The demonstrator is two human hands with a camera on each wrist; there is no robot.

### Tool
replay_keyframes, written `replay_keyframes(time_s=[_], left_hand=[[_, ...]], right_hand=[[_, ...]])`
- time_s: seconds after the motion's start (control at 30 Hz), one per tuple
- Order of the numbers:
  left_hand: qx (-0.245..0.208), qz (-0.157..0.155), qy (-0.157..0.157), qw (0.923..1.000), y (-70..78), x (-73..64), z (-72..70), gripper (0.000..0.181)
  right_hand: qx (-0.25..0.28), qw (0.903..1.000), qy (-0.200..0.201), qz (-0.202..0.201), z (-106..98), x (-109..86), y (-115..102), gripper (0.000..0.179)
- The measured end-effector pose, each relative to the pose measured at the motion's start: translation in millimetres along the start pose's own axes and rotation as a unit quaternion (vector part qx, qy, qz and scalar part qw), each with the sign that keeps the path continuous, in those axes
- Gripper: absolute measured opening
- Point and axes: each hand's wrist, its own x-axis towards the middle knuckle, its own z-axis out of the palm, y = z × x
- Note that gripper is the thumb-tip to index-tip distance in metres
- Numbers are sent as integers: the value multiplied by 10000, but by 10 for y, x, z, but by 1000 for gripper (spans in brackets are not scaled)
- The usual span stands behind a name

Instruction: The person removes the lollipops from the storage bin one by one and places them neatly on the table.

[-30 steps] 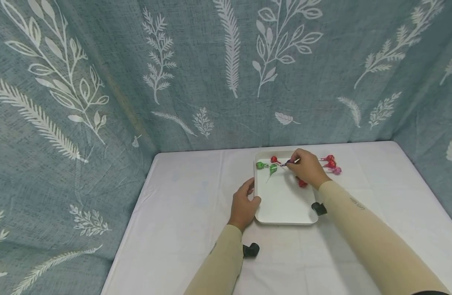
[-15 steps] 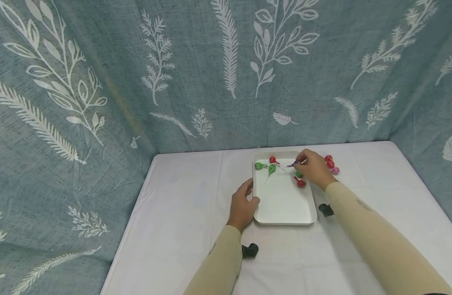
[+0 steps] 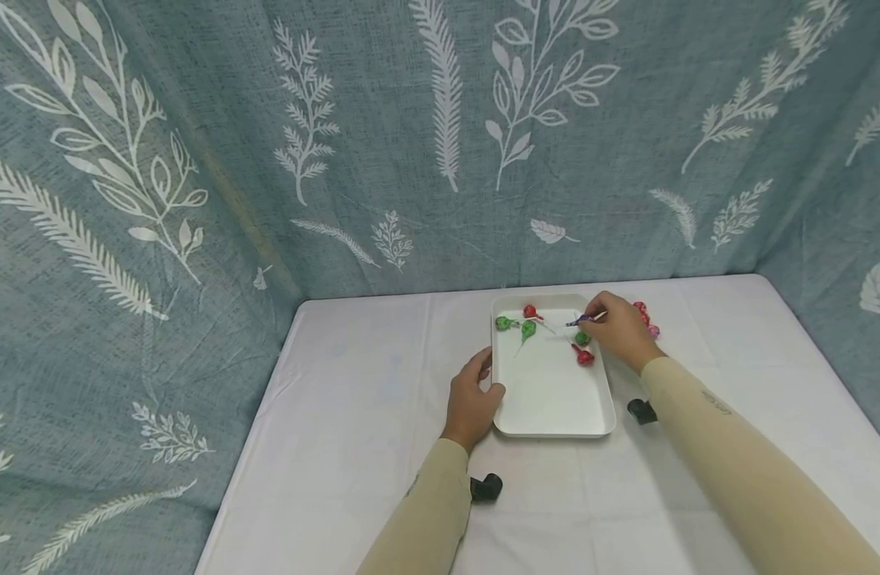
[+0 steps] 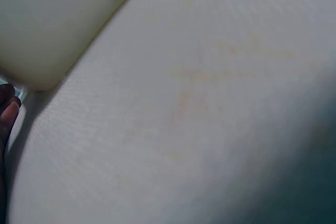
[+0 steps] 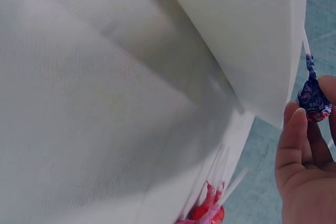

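A white rectangular tray (image 3: 553,403) lies on the table with several wrapped lollipops in it. My left hand (image 3: 473,403) holds the tray's left side, thumb at the rim and fingers along the outer wall. Over the tray's back right, my right hand (image 3: 618,329) pinches a blue-purple lollipop (image 5: 313,98) by its wrapped head. Inside the tray are a red lollipop (image 3: 529,311) at the back, two green lollipops at the left, including one green lollipop (image 3: 529,329), and a green lollipop (image 3: 582,339) and red lollipop (image 3: 584,357) at the right.
Right of the tray, red lollipops (image 3: 640,310) and a pink lollipop (image 3: 652,331) lie on the white-covered table (image 3: 368,383), partly behind my right hand. A teal curtain (image 3: 411,160) with white leaf patterns hangs behind the table and along its sides.
My right hand has moved slightly right with the blue-purple lollipop, uncovering the green and red lollipops at the tray's right. My left hand stays at the tray's side.
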Motion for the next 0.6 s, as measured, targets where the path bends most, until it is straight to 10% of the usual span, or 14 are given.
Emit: replay_keyframes(time_s=[0.6], left_hand=[[53, -88, -24, 9999, -10, 7, -1, 65]], right_hand=[[-163, 9997, 143, 87, -114, -76, 93, 12]])
